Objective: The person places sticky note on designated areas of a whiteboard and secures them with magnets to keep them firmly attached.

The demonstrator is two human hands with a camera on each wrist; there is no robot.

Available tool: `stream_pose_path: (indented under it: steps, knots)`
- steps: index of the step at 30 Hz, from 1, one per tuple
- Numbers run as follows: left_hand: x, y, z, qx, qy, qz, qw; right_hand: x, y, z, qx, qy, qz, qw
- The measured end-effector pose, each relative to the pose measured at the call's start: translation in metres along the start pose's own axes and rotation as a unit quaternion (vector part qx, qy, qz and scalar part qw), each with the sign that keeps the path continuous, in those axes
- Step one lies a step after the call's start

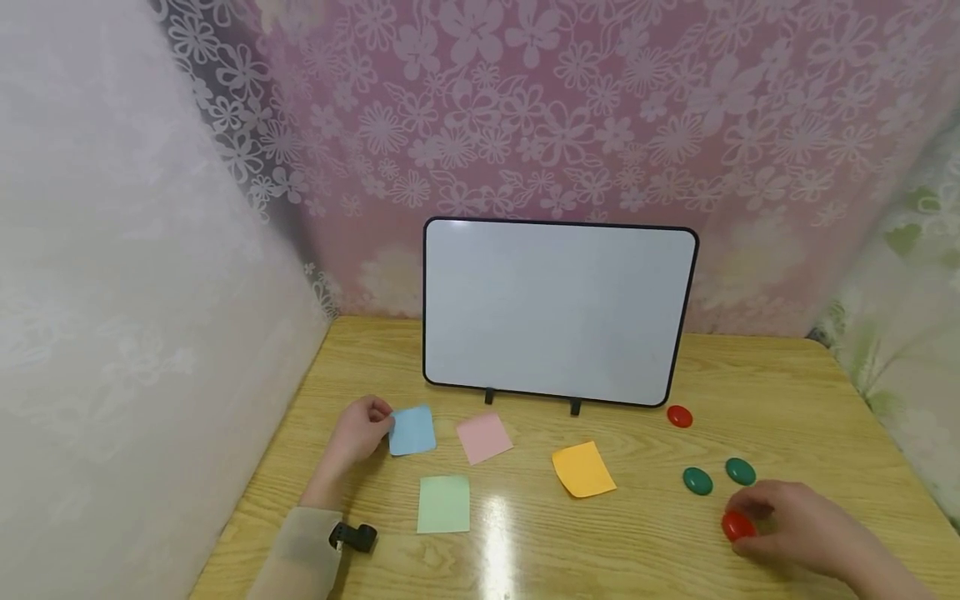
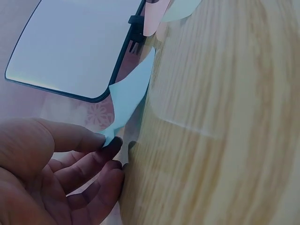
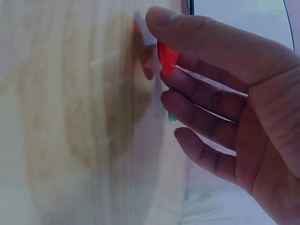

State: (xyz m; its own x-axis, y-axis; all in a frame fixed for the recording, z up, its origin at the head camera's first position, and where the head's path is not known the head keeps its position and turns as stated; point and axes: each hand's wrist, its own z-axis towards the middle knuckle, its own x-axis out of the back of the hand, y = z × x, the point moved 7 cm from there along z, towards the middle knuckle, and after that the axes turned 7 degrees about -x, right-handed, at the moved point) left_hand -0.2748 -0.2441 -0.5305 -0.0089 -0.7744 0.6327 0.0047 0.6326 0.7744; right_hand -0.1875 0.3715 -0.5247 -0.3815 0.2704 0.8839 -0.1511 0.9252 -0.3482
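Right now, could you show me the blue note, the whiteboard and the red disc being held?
Blue note point(image 1: 413, 431): head view, the middle of its face.
Whiteboard point(image 1: 558, 310): head view, the middle of its white surface.
Held red disc point(image 1: 738, 526): head view, its visible top.

left wrist: pink note point(image 2: 154, 19) top-cropped | right wrist: green stone point(image 3: 172, 116) mostly behind fingers point(image 3: 200, 116), tabletop point(image 3: 47, 103) blurred

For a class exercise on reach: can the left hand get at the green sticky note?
Probably yes: the green sticky note lies uncovered nearby, though the left hand, pinching the blue sticky note, may need freeing first.
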Motion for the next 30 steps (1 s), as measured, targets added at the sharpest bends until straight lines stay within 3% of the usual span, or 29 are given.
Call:
stream_pose_path:
  steps: [5, 14, 17, 24, 30]
  knots:
    - [0.000, 0.001, 0.000, -0.006, 0.002, -0.012, 0.9999, 0.007, -0.011, -0.001, 0.026, 0.015, 0.003, 1.000]
    - [-0.001, 0.008, 0.004, -0.021, 0.014, 0.006, 0.9997, 0.013, -0.032, 0.005, 0.044, 0.047, 0.016, 0.998]
    - [-0.002, 0.007, 0.005, -0.017, 0.022, 0.008, 0.9996, 0.013, -0.038, 0.008, 0.042, 0.059, 0.022, 0.997]
    - [-0.007, 0.008, 0.007, -0.006, 0.034, -0.022, 0.9992, 0.017, -0.054, 0.015, 0.087, 0.097, 0.033, 0.991]
    - [-0.011, 0.014, 0.008, -0.007, 0.039, -0.022, 0.9990, 0.017, -0.064, 0.022, 0.103, 0.119, 0.036, 0.987]
